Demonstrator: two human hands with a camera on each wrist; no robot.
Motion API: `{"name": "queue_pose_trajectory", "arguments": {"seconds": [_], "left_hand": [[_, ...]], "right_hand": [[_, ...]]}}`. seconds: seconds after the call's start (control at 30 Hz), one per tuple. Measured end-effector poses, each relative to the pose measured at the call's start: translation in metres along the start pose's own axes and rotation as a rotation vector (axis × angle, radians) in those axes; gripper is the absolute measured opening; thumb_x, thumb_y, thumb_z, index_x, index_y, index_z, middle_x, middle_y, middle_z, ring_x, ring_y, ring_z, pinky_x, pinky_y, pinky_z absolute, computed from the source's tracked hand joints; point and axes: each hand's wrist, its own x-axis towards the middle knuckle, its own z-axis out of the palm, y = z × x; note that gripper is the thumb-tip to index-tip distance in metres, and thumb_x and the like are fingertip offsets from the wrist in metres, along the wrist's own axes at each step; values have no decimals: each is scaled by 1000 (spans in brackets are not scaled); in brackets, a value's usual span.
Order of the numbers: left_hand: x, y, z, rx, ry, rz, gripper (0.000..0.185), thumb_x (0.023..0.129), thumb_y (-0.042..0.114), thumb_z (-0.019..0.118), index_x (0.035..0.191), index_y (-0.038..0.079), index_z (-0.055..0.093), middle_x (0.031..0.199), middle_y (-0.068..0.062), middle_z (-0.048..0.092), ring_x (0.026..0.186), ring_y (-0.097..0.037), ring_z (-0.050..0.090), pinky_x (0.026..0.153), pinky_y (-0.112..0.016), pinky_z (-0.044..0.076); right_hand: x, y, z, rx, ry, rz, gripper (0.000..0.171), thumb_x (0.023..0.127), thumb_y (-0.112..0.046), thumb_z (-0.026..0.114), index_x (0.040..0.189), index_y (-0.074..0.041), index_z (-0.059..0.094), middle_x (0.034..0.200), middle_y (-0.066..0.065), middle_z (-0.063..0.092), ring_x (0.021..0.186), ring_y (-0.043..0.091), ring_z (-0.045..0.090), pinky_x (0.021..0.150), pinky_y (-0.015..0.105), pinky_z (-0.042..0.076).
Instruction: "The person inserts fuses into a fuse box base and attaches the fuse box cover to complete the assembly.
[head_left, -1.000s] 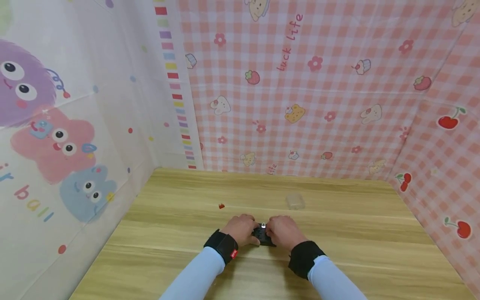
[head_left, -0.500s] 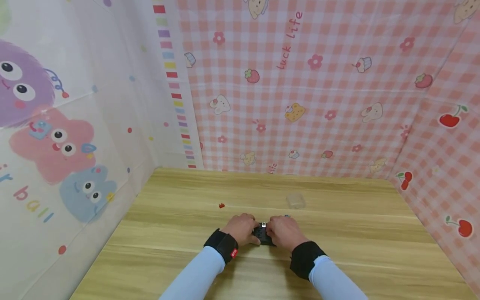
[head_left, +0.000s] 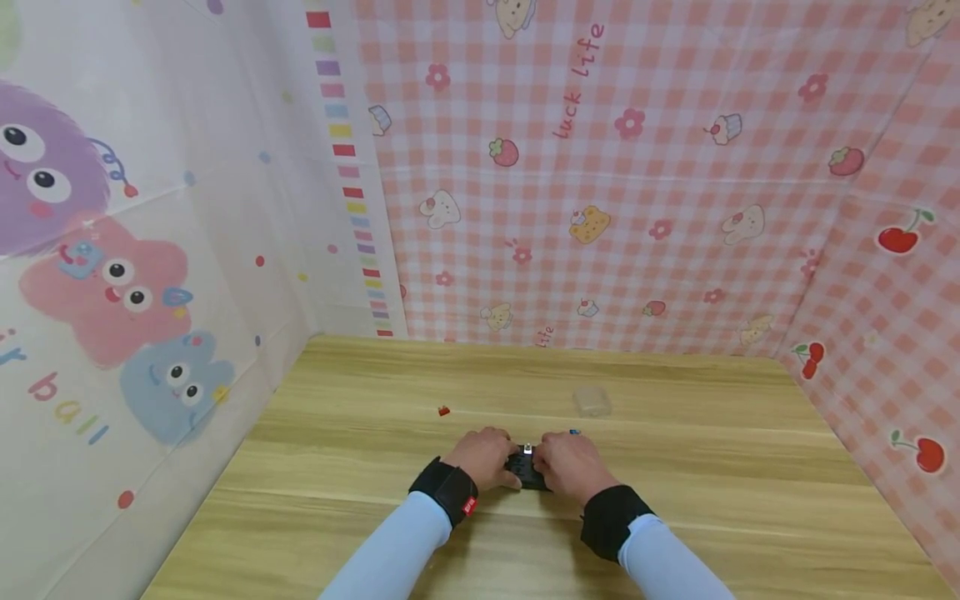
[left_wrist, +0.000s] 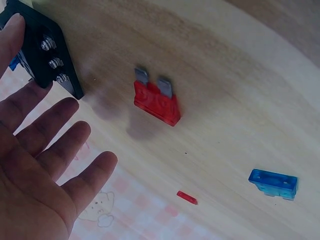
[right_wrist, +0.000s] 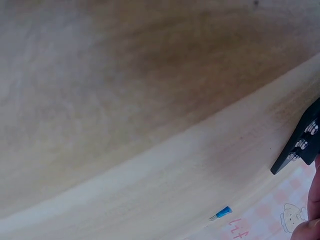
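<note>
In the head view both hands meet at a small black fuse block (head_left: 527, 471) on the table. The left hand (head_left: 482, 458) grips its left side; in the left wrist view the thumb and index finger pinch the block (left_wrist: 42, 50), which has silver screws, and the other fingers are spread. A bit of blue (left_wrist: 14, 63) shows beside the block there. The right hand (head_left: 573, 465) holds the block's right side with curled fingers. Its grip is mostly hidden; only a fingertip (right_wrist: 314, 200) shows below the block (right_wrist: 300, 140) in the right wrist view.
Near the left hand lie a red blade fuse (left_wrist: 157, 102), a blue fuse (left_wrist: 274, 183) and a smaller red piece (left_wrist: 187, 197). Another blue fuse (right_wrist: 224, 212) lies beyond the right hand. A clear plastic box (head_left: 592, 402) stands farther back. Patterned cloths (head_left: 600, 167) enclose the table.
A small blue fuse has come into sight just past the right hand, whose wrist has shifted slightly right. Otherwise both hands keep their places on the fuse block.
</note>
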Motion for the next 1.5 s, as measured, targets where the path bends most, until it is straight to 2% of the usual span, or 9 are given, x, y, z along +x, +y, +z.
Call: {"name": "queue_pose_trajectory", "arguments": {"seconds": [0.17, 0.47, 0.73, 1.07, 1.3, 1.5], "left_hand": [[-1, 1, -1, 2, -12, -8, 49, 80, 47, 80, 117, 15, 74, 101, 0, 66, 91, -16, 59, 77, -34, 51], [-1, 3, -2, 15, -9, -3, 44, 81, 46, 80, 113, 15, 74, 95, 1, 64, 86, -14, 57, 74, -32, 49], [-3, 5, 0, 25, -13, -5, 43, 82, 46, 79, 112, 15, 74, 95, 1, 64, 89, -16, 57, 75, -35, 50], [1, 1, 6, 36, -5, -4, 47, 82, 49, 78, 115, 16, 74, 98, 1, 64, 91, -17, 57, 76, -36, 49], [1, 1, 3, 64, -1, -1, 47, 81, 50, 78, 114, 17, 74, 101, 1, 65, 97, -18, 59, 79, -38, 50], [0, 2, 1, 54, -7, -7, 46, 80, 49, 79, 114, 18, 74, 97, 2, 64, 93, -16, 58, 79, -37, 50]], "right_hand": [[-2, -1, -1, 28, 2, 15, 11, 83, -10, 78, 75, -15, 74, 71, -6, 56, 61, 11, 48, 58, 32, 43], [-3, -1, -2, 9, -1, 20, 10, 84, -10, 78, 75, -13, 74, 72, -3, 57, 63, 13, 52, 59, 33, 45], [-4, 0, 2, 22, -10, 24, 11, 85, -12, 77, 75, -14, 74, 73, -4, 59, 63, 12, 53, 59, 33, 45], [-7, 1, -2, 85, 0, 31, 5, 85, -11, 78, 81, -13, 77, 76, -3, 63, 68, 13, 57, 62, 34, 47], [-6, 0, -4, 73, 1, 31, 5, 85, -12, 78, 81, -14, 76, 76, -5, 65, 68, 11, 56, 60, 32, 46], [-6, 1, -5, 92, 5, 64, 3, 85, -15, 78, 84, -13, 77, 79, -6, 68, 70, 10, 59, 65, 33, 49]]}}
